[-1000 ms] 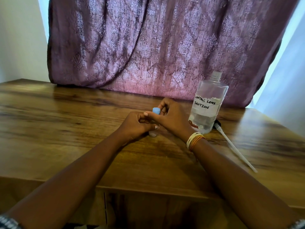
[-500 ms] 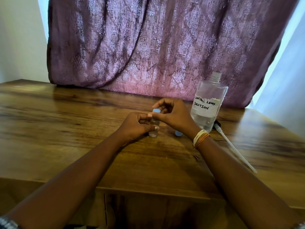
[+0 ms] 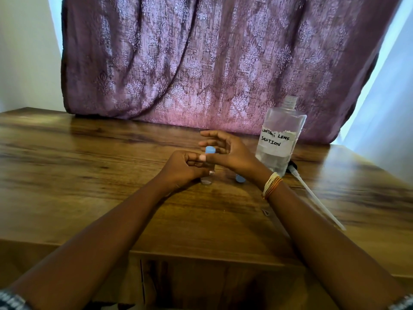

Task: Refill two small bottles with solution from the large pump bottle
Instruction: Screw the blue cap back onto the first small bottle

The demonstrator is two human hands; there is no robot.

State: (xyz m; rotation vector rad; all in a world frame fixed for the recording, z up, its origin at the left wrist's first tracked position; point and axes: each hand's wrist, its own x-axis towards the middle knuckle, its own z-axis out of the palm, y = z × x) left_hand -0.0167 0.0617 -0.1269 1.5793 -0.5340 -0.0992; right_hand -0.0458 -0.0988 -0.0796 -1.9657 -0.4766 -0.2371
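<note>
My left hand [image 3: 184, 168] is closed around a small clear bottle [image 3: 206, 180] that stands on the wooden table [image 3: 89, 175]. Its blue cap [image 3: 210, 151] sits on top. My right hand [image 3: 232, 153] hovers at the cap with fingers spread, the thumb just below it, and no finger clearly pinches it. A second blue-capped small bottle [image 3: 240, 178] shows partly under my right wrist. The large clear bottle [image 3: 279, 135], labelled contact lens solution, stands to the right with its neck uncapped. Its pump and long white tube [image 3: 315, 200] lie on the table beside it.
A purple patterned curtain [image 3: 201, 63] hangs along the table's back edge. The front edge of the table [image 3: 201, 253] runs under my forearms. Thread bracelets [image 3: 271, 184] circle my right wrist.
My right hand's fingers, on the blue cap a second ago, have lifted and spread apart. The second blue cap came into view under my right wrist. My left hand kept its hold.
</note>
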